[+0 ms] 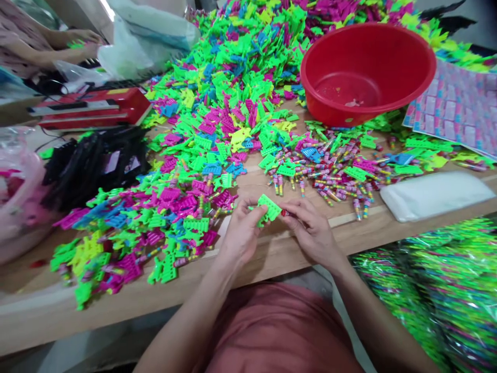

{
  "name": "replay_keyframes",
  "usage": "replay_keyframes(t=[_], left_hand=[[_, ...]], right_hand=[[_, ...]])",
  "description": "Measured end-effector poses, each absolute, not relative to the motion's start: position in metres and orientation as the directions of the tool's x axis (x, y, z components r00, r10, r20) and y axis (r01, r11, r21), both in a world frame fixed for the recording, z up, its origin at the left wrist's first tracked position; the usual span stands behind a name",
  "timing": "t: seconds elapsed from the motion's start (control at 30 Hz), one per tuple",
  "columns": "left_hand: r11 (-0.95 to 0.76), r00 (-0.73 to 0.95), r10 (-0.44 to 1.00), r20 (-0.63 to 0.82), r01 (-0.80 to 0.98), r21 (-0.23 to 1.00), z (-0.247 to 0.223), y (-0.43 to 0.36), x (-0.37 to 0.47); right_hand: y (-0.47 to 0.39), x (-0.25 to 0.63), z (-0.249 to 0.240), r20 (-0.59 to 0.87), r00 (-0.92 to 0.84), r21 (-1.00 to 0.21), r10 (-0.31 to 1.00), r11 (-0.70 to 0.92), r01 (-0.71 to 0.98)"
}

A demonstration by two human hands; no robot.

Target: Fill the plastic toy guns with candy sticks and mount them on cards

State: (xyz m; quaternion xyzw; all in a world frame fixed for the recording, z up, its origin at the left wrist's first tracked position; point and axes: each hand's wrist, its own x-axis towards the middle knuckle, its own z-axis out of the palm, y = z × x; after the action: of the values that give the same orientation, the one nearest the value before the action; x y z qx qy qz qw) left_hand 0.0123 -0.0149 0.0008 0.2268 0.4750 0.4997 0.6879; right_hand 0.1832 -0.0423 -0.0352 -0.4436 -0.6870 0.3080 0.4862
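Observation:
My left hand (244,230) is closed on a bright green plastic piece (269,208) with rows of small holes, held just above the front of the table. Pinched in my right hand (312,228) is a small tube (285,212) with a red end, touching or nearly touching the piece's right edge; my fingers hide most of it. Beyond my hands lie many small tubes (337,181) with printed wrappers. Loose green, pink, blue and yellow plastic pieces (174,202) spread to the left of my left hand.
A red basin (365,103) stands at the back right, beside printed sheets (458,106). Clear plastic bags (437,196) lie at the right edge. At left are a red sealing machine (93,109), black bundles (97,163) and another person's arm (34,52). Filled bags (450,290) sit below right.

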Motion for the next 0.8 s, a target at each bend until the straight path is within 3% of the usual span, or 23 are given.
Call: replay_keyframes(t=[0.5, 0.63, 0.8], left_hand=[[0.172, -0.121, 0.976, -0.18, -0.076, 0.982, -0.003, -0.024, 0.015], [0.176, -0.089, 0.978, -0.188, -0.127, 0.976, 0.001, -0.027, 0.017], [0.313, 0.031, 0.947, -0.32, -0.322, 0.894, 0.005, -0.024, 0.017]], right_hand=[[-0.045, 0.176, -0.035, 0.359, -0.147, -0.903, 0.922, 0.383, 0.195], [-0.045, 0.177, -0.035, 0.393, -0.137, -0.883, 0.909, 0.415, 0.219], [-0.044, 0.18, -0.032, 0.415, -0.177, -0.869, 0.892, 0.447, 0.212]])
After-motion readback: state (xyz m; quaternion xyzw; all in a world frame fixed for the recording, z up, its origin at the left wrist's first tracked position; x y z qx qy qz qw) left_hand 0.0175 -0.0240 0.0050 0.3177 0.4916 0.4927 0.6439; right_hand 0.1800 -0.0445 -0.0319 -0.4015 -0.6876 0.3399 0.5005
